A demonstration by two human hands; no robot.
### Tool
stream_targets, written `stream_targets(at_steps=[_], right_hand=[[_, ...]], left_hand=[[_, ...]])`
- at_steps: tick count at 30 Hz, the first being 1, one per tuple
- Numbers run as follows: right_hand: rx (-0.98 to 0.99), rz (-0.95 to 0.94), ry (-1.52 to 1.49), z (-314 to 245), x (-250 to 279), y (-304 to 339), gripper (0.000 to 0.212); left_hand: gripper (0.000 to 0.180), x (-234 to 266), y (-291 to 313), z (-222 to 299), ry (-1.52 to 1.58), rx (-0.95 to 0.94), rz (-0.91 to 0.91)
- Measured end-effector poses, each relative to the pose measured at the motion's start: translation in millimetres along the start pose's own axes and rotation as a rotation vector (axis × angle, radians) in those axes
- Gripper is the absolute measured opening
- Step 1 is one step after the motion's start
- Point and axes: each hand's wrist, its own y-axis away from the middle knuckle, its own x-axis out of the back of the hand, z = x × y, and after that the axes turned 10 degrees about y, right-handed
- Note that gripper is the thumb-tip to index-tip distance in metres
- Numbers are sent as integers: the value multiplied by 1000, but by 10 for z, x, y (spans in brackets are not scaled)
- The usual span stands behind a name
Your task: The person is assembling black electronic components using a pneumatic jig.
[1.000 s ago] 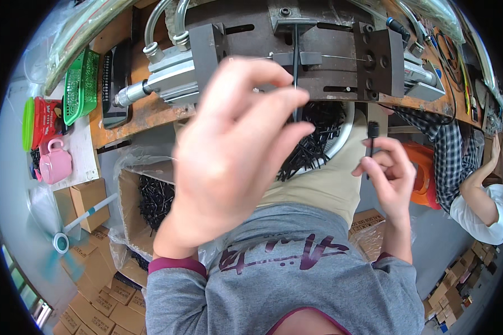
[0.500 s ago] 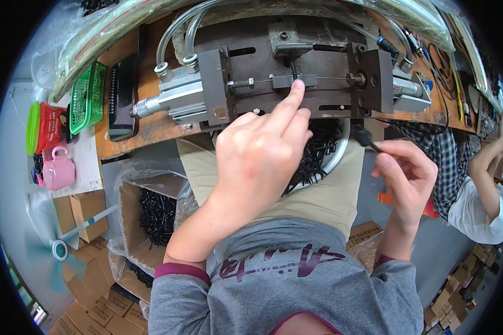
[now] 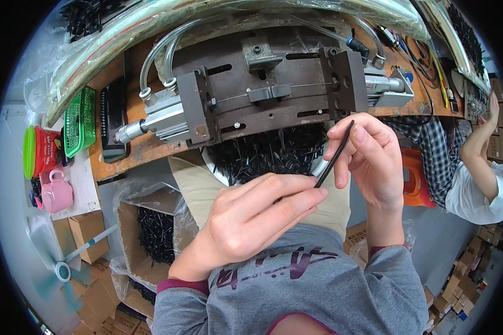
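A thin black plastic rod [image 3: 335, 154] slants between my two hands, in front of my body. My left hand [image 3: 251, 218] is closed, pinching the rod's lower end between its fingertips. At the upper end, the thumb and fingers of my right hand [image 3: 371, 159] are curled around the rod. Whether the rod has a wider head cannot be seen. Beyond my hands is a dark metal fixture [image 3: 229, 120] with a small grey block [image 3: 269, 92] on a thin wire at its middle. Below the fixture, a round white-rimmed container [image 3: 213, 162] on my lap holds many black plastic pieces [image 3: 268, 153].
Silver cylinders [image 3: 170, 123] with clear hoses flank the fixture on the wooden bench [image 3: 103, 167]. To the left are a green basket [image 3: 79, 123], a pink cup [image 3: 57, 192] and a carton [image 3: 129, 234] of black pieces. Another person [image 3: 472, 190] sits at the right.
My left hand has left the fixture's block and come back toward my body to pinch the rod. My right hand has moved up and left, meeting it. The view has shifted slightly.
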Motion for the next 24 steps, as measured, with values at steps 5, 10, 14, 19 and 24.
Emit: stream_targets(at_steps=[5, 10, 14, 19, 24], right_hand=[[14, -30, -17, -14, -48, -48, 24], [263, 250, 212, 31, -139, -95, 20], [282, 291, 255, 6, -100, -109, 20], [146, 132, 37, 41, -232, -55, 20], [122, 128, 8, 63, -238, -51, 19]], left_hand=[[29, -2, 31, -59, 134, 42, 21], [27, 54, 71, -28, 135, 43, -31], [30, 59, 123, -36, 130, 10, 21], [32, 2, 88, -77, 13, -97, 5], [31, -16, 112, -79, 16, -93, 21]])
